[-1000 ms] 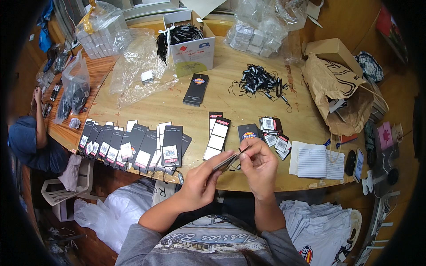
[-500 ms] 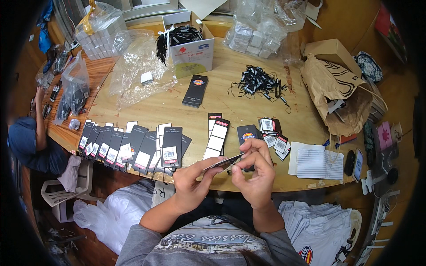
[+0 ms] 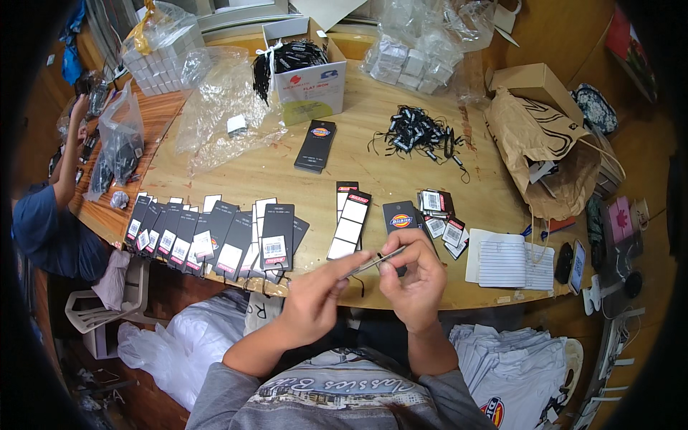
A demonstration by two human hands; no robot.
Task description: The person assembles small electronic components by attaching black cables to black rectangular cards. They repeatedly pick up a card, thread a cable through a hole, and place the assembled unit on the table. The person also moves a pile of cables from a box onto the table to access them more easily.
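Observation:
Over the front edge of the table, a hang tag (image 3: 374, 262), seen almost edge-on, is held between my hands. My left hand (image 3: 315, 297) grips its left end, while my right hand (image 3: 413, 279) pinches the other end with thumb and fingertips. A thin black cord dangles below the tag. Just beyond my right hand lies a black hang tag (image 3: 399, 215) with a coloured logo. White-panelled tags (image 3: 350, 223) with red ends rest ahead of my hands. To the left, a long row of overlapping black tags (image 3: 274, 223) carries barcode stickers.
Black cord loops (image 3: 412, 132) lie heaped at the back, near a cord-filled box (image 3: 312, 100). Small barcode tags (image 3: 453, 233), an open notebook (image 3: 502, 259) and a paper bag (image 3: 541, 150) are to the right. A co-worker (image 3: 54, 222) sits at far left.
The tag in my hands has tilted to nearly edge-on, and my right hand's fingers have folded closer around it. A cord now shows hanging below. The co-worker's arm has lifted and reached farther away.

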